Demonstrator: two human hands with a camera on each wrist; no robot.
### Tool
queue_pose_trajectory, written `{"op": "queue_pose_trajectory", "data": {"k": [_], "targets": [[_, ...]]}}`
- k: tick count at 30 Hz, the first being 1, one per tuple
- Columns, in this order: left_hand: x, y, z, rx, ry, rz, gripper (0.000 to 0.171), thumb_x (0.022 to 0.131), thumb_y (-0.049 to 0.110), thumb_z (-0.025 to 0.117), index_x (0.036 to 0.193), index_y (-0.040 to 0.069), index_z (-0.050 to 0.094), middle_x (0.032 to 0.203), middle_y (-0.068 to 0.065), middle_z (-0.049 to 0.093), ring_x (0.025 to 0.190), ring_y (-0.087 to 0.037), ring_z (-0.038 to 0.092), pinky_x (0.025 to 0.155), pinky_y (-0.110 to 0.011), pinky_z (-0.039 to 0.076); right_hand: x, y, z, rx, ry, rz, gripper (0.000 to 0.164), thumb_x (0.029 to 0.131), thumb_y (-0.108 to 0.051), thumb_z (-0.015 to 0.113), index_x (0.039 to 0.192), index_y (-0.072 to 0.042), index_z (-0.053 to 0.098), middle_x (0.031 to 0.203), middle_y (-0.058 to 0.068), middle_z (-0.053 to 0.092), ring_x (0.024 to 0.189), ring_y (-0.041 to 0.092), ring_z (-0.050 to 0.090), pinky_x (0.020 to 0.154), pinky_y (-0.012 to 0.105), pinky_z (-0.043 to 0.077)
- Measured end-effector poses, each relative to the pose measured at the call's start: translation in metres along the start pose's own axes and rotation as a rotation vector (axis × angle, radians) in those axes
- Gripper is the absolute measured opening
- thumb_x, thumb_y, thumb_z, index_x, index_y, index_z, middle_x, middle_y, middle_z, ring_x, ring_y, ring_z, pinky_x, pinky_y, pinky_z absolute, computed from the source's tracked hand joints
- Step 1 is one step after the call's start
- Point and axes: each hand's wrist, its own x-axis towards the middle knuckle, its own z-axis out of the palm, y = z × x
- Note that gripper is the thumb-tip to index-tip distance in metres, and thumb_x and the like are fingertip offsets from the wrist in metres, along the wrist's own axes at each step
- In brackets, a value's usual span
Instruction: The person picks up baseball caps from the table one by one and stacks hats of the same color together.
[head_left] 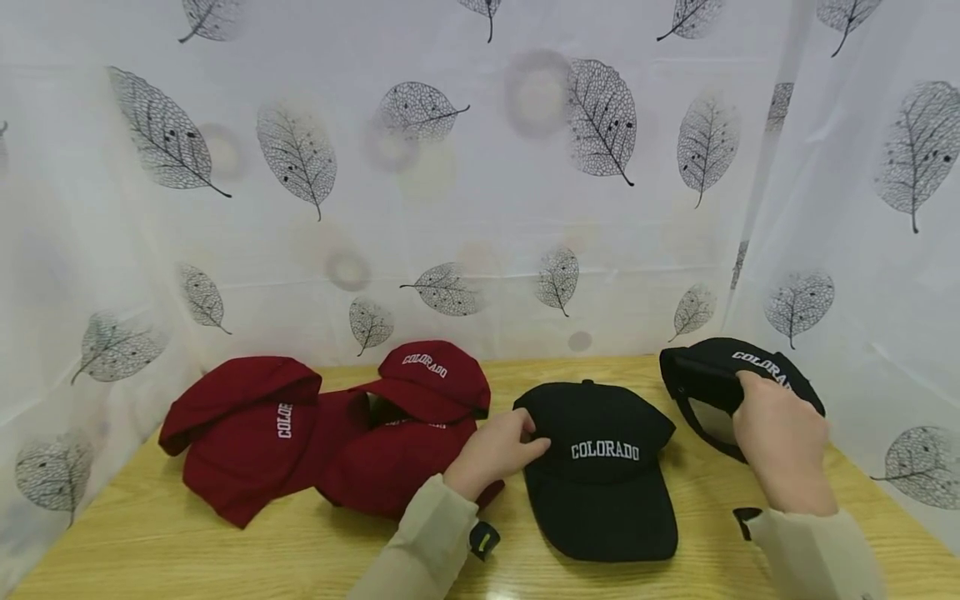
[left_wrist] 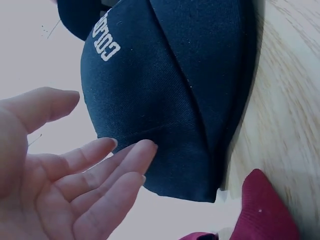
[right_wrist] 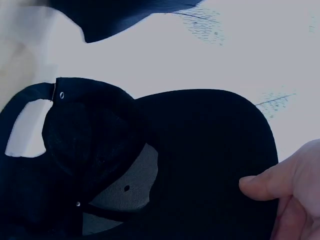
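A black cap with white COLORADO lettering lies on the table, its brim toward me. My left hand is at its left side, fingertips at the crown. In the left wrist view the fingers of that hand are loosely extended, and the crown is not gripped. At the far right, my right hand pinches the brim of a second black cap, which is tilted with its opening showing. The right wrist view shows the thumb on the brim, beside the cap's inside and back strap.
Several dark red COLORADO caps lie bunched on the left of the wooden table, one red cap resting on another. A white curtain with leaf prints stands behind and along both sides.
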Motion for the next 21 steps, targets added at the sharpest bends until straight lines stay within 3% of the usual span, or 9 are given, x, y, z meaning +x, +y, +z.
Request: {"op": "queue_pose_trajectory", "data": {"k": [3, 11, 21], "targets": [[0.0, 0.0, -0.001, -0.015, 0.034, 0.018, 0.023, 0.082, 0.028, 0.062, 0.09, 0.007, 0.055, 0.08, -0.001, 0.054, 0.069, -0.013, 0.049, 0.064, -0.029, 0.043, -0.001, -0.004, -0.004, 0.003, 0.058, -0.016, 0.035, 0.078, 0.002, 0.036, 0.108, 0.002, 0.055, 0.098, 0.03, 0.057, 0.058, 0.045, 0.049, 0.042, 0.05, 0.036], [0.002, -0.002, -0.005, -0.094, 0.124, 0.088, 0.021, 0.083, 0.027, 0.061, 0.087, 0.006, 0.057, 0.08, 0.0, 0.057, 0.072, -0.012, 0.052, 0.065, -0.028, 0.044, -0.006, -0.021, -0.011, 0.056, 0.349, -0.151, 0.031, 0.083, 0.002, 0.034, 0.102, 0.0, 0.059, 0.09, 0.027, 0.06, 0.042, 0.036, 0.041, 0.033, 0.042, 0.027], [0.005, -0.004, -0.01, -0.271, 0.232, 0.11, 0.024, 0.086, 0.027, 0.057, 0.095, 0.004, 0.058, 0.091, -0.005, 0.06, 0.083, -0.019, 0.056, 0.073, -0.03, 0.045, -0.015, -0.048, -0.025, 0.157, 0.608, -0.319, 0.028, 0.087, 0.002, 0.038, 0.101, 0.0, 0.063, 0.098, 0.018, 0.064, 0.073, 0.039, 0.059, 0.034, 0.041, 0.03]]}}
